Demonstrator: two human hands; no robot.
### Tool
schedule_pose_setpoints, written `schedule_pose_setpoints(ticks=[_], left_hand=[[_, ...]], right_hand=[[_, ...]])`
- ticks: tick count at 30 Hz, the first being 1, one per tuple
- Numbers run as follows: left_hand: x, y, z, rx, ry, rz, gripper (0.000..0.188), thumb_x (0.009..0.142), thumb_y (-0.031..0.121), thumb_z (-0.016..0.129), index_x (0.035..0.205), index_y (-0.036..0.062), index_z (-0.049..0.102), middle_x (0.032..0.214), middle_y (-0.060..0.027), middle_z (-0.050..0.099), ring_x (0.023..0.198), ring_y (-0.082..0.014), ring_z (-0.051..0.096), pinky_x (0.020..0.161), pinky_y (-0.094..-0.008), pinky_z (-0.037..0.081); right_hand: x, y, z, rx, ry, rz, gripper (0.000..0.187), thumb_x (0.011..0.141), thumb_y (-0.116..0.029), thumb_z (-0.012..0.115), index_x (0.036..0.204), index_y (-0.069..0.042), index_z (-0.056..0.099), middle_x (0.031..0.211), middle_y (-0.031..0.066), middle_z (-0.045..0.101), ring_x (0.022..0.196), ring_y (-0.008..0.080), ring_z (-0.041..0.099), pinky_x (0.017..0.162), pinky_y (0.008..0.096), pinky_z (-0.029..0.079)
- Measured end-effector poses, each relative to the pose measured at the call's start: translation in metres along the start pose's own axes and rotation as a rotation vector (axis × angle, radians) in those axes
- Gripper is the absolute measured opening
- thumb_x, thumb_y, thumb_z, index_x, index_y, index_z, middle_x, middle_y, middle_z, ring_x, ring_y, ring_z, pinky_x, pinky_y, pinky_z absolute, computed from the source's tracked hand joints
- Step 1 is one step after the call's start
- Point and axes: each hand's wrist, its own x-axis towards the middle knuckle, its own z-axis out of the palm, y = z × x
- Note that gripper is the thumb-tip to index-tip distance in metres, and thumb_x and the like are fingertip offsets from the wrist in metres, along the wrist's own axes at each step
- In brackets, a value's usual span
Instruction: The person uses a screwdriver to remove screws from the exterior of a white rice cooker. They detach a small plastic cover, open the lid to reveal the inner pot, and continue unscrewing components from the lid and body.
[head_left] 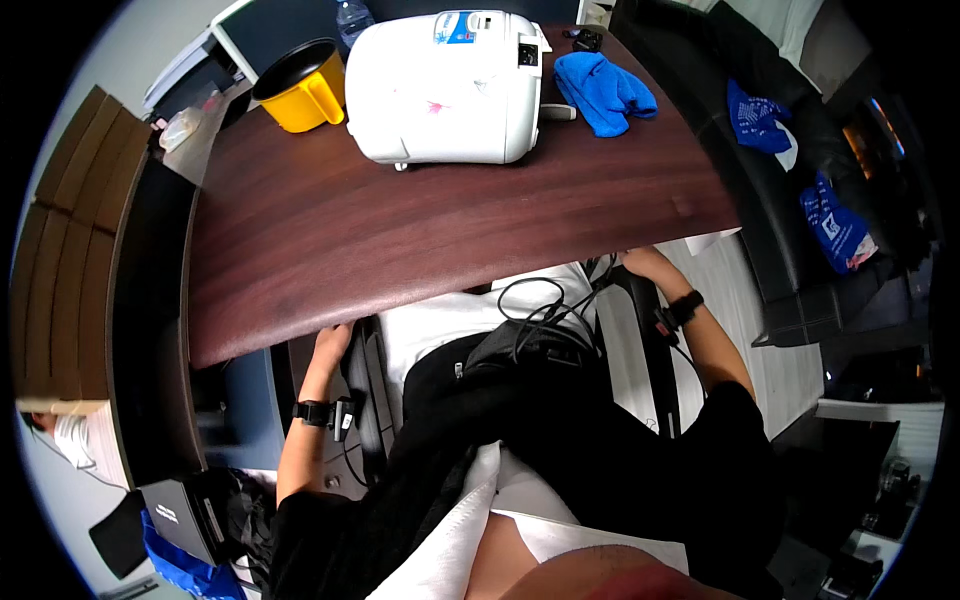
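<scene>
The white appliance (440, 100) is lying sideways, upper centre, on the tabletop (450, 225), ahead of both hands; the right hand (648, 266) is seeming nearer than the left hand (331, 349). Whether the fingers are gripping, I cannot tell.

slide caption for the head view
White appliance, yellow container, blue cloth on a desk; left hand and right hand by its near edge.

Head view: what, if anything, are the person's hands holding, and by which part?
It cannot be told: the left hand and right hand are both at the near edge of the table, where any grip is hidden.
</scene>
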Motion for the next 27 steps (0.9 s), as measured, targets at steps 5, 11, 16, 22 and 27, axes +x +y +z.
schedule_pose_setpoints(ticks=[5, 11, 16, 22, 27], left_hand=[[-0.101, 0.123, -0.04, 0.29, -0.201, 0.101, 0.052, 0.094, 0.036, 0.06, 0.128, -0.0034, 0.056, 0.127, -0.0224, 0.059, 0.122, -0.033, 0.054, 0.105, -0.0368, 0.039], [-0.091, 0.246, -0.109, -0.049, -0.317, 0.361, 0.04, 0.097, 0.041, 0.056, 0.095, 0.0025, 0.067, 0.078, -0.0077, 0.069, 0.073, -0.0141, 0.067, 0.067, -0.0274, 0.054], [0.007, 0.324, -0.115, -0.204, 0.162, 0.489, 0.042, 0.097, 0.041, 0.055, 0.11, 0.0025, 0.064, 0.095, -0.0061, 0.068, 0.086, -0.0152, 0.066, 0.075, -0.0286, 0.052], [0.114, 0.339, -0.087, -0.435, -0.021, 0.369, 0.057, 0.095, 0.044, 0.056, 0.127, -0.0039, 0.055, 0.111, -0.0119, 0.065, 0.096, -0.0175, 0.063, 0.084, -0.0308, 0.051], [0.134, 0.335, -0.068, -0.719, -0.113, 0.315, 0.052, 0.095, 0.033, 0.059, 0.128, -0.007, 0.052, 0.116, -0.012, 0.063, 0.102, -0.0154, 0.06, 0.086, -0.0287, 0.049]], right_hand=[[-0.062, -0.113, -0.12, -0.191, -0.583, 0.212, 0.026, 0.094, -0.022, 0.051, 0.092, 0.0, 0.064, 0.078, 0.0104, 0.068, 0.07, 0.0199, 0.066, 0.066, 0.0363, 0.052], [-0.02, -0.173, -0.196, 0.204, -0.128, -0.169, 0.017, 0.092, -0.021, 0.06, 0.09, -0.004, 0.063, 0.069, 0.0047, 0.064, 0.061, 0.0111, 0.06, 0.057, 0.0293, 0.049], [0.109, -0.156, -0.191, -0.16, 0.193, -0.374, 0.04, 0.084, -0.018, 0.068, 0.117, 0.0, 0.054, 0.101, 0.0171, 0.062, 0.095, 0.0277, 0.062, 0.086, 0.0366, 0.049], [0.171, -0.154, -0.161, -0.096, -0.004, -0.38, 0.052, 0.077, -0.024, 0.072, 0.12, 0.001, 0.055, 0.11, 0.0241, 0.059, 0.106, 0.0393, 0.058, 0.093, 0.0428, 0.046], [0.175, -0.16, -0.138, -0.158, 0.161, -0.435, 0.042, 0.08, -0.027, 0.071, 0.11, -0.001, 0.058, 0.099, 0.0194, 0.057, 0.094, 0.0396, 0.058, 0.077, 0.0458, 0.047]])
